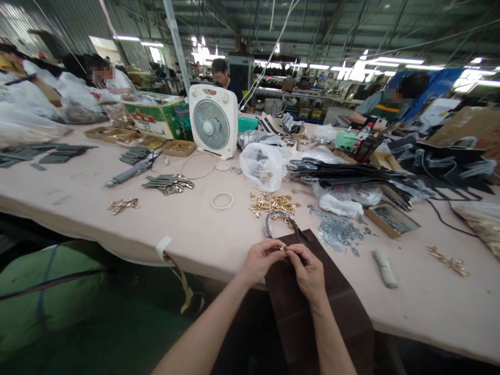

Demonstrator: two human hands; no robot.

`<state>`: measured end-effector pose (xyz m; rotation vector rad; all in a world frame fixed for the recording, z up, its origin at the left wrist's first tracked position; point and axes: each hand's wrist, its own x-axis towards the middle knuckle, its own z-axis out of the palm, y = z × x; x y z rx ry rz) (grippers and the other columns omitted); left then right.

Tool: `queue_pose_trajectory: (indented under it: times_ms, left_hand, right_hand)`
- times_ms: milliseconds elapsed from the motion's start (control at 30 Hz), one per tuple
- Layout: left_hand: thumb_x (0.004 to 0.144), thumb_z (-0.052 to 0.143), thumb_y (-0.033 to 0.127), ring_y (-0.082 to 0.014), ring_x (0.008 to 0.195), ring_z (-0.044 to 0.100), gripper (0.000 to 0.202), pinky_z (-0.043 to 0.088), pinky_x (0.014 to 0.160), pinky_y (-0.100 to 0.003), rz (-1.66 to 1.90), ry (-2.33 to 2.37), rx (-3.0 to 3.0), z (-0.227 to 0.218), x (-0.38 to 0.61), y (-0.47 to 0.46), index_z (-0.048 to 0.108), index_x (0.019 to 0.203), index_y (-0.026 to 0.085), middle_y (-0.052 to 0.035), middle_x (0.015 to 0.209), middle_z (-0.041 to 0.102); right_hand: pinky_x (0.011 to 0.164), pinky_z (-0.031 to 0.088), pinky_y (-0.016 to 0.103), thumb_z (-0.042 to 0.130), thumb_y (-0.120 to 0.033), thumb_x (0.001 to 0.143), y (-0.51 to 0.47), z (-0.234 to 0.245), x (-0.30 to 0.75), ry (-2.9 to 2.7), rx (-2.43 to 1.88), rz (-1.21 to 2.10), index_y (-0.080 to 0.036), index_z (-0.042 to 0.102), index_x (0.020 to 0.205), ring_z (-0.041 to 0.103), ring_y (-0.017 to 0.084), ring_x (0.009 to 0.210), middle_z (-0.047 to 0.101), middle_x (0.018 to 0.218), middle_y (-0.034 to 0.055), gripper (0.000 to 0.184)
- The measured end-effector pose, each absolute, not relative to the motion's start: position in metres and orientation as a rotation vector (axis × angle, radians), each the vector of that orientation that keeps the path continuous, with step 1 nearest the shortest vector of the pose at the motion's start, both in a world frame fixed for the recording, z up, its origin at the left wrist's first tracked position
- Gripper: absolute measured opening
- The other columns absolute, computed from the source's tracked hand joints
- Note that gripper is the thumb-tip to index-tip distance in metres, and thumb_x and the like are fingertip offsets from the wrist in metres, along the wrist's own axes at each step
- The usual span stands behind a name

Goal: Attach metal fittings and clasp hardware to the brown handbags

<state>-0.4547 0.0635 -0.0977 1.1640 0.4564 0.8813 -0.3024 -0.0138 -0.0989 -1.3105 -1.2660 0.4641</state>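
A dark brown bag (pixel 312 307) lies over the near edge of the table (pixel 187 229), its handle (pixel 278 217) curving up onto the tabletop. My left hand (pixel 261 259) and my right hand (pixel 308 271) meet at the bag's top edge, fingers pinched together around a small gold metal fitting (pixel 283 248). Just beyond them lies a scatter of gold metal parts (pixel 273 202).
Grey metal pieces (pixel 336 232), a rolled white strip (pixel 385 267), a white ring (pixel 222 200), plastic bags (pixel 263 165), stacked black bags (pixel 351 174) and a white fan (pixel 213 122) cover the table. Other people work at the far side.
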Motion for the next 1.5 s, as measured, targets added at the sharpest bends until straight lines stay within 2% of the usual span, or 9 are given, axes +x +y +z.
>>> queue_pose_trajectory:
  times_ms: [167,367,600,733,833,933,1100,1367,1500]
  left_hand:
    - [0.087,0.079,0.036,-0.0172,0.086,0.067,0.024,0.057,0.083,-0.029,0.892,0.428,1.267,-0.095,-0.457,0.063,0.076,0.098,0.015,-0.0055,0.097,0.065]
    - [0.088,0.078,0.036,-0.0172,0.084,0.067,0.023,0.056,0.083,-0.03,0.883,0.408,1.237,-0.095,-0.457,0.063,0.076,0.099,0.016,-0.0052,0.095,0.066]
    - [0.09,0.077,0.036,-0.0204,0.096,0.068,0.026,0.055,0.09,-0.031,0.92,0.487,1.318,-0.102,-0.457,0.064,0.08,0.108,0.018,-0.0085,0.105,0.072]
    - [0.091,0.076,0.035,-0.0234,0.108,0.069,0.028,0.053,0.101,-0.035,0.947,0.487,1.419,-0.104,-0.456,0.063,0.079,0.115,0.02,-0.0104,0.112,0.073]
    - [0.088,0.078,0.033,-0.0244,0.108,0.071,0.037,0.055,0.101,-0.037,0.919,0.46,1.32,-0.106,-0.454,0.06,0.074,0.122,0.019,-0.0114,0.118,0.074]
    - [0.088,0.078,0.032,-0.0249,0.11,0.072,0.039,0.056,0.101,-0.038,0.895,0.428,1.232,-0.108,-0.452,0.057,0.068,0.123,0.018,-0.0123,0.119,0.075]
    - [0.092,0.074,0.032,-0.0214,0.105,0.072,0.032,0.055,0.097,-0.034,0.931,0.473,1.249,-0.11,-0.452,0.056,0.068,0.119,0.017,-0.0106,0.113,0.076]
    - [0.095,0.069,0.04,-0.0195,0.091,0.07,0.026,0.056,0.086,-0.03,1.056,0.647,1.472,-0.105,-0.455,0.06,0.08,0.106,0.019,-0.0088,0.103,0.076]
    - [0.098,0.064,0.044,-0.0162,0.077,0.068,0.034,0.057,0.076,-0.03,1.034,0.644,1.383,-0.103,-0.453,0.059,0.078,0.113,0.017,-0.0092,0.1,0.075]
  right_hand:
    - [0.078,0.056,0.031,0.064,-0.03,0.099,-0.015,-0.097,-0.302,-1.3,-1.294,0.402,-0.024,0.073,0.093,0.069,0.019,0.085,0.072,0.093,0.0046,0.012]
    - [0.079,0.058,0.034,0.067,-0.032,0.097,-0.015,-0.096,-0.304,-1.29,-1.285,0.377,-0.024,0.076,0.094,0.07,0.022,0.088,0.074,0.095,0.0058,0.012]
    - [0.072,0.055,0.03,0.06,-0.033,0.102,-0.02,-0.099,-0.302,-1.094,-1.195,0.499,-0.025,0.074,0.111,0.067,0.017,0.08,0.07,0.094,0.0039,0.019]
    - [0.082,0.057,0.034,0.067,-0.035,0.097,-0.022,-0.102,-0.3,-1.124,-1.181,0.5,-0.026,0.073,0.119,0.068,0.02,0.091,0.071,0.106,0.0061,0.025]
    - [0.094,0.057,0.039,0.075,-0.035,0.092,-0.021,-0.102,-0.302,-1.196,-1.235,0.487,-0.027,0.071,0.127,0.068,0.025,0.108,0.069,0.124,0.0091,0.036]
    - [0.099,0.056,0.041,0.075,-0.031,0.092,-0.018,-0.1,-0.305,-1.293,-1.284,0.396,-0.028,0.073,0.124,0.067,0.025,0.114,0.069,0.125,0.009,0.032]
    - [0.098,0.057,0.039,0.071,-0.03,0.096,-0.015,-0.096,-0.308,-1.308,-1.304,0.321,-0.026,0.076,0.111,0.069,0.024,0.11,0.072,0.116,0.0082,0.017]
    - [0.098,0.059,0.039,0.071,-0.032,0.095,-0.017,-0.096,-0.309,-1.359,-1.359,0.32,-0.026,0.078,0.109,0.073,0.023,0.105,0.077,0.113,0.0068,0.017]
    - [0.099,0.058,0.038,0.067,-0.033,0.097,-0.018,-0.101,-0.302,-1.441,-1.419,0.289,-0.027,0.078,0.114,0.073,0.023,0.107,0.077,0.116,0.0071,0.021]
